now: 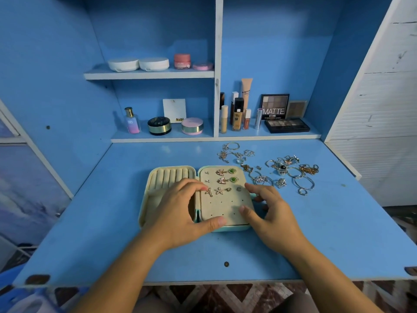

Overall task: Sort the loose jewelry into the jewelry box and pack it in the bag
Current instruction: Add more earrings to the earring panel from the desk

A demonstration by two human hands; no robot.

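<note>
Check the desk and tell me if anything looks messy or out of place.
The loose jewelry lies tangled on the desk right of the open jewelry box. On its earring panel, one grey stud sits without a partner.

The open jewelry box point(171, 175) lies on the desk point(90, 233); the loose jewelry point(282, 168) lies right of it, the shelves point(149, 74) stand behind.
</note>
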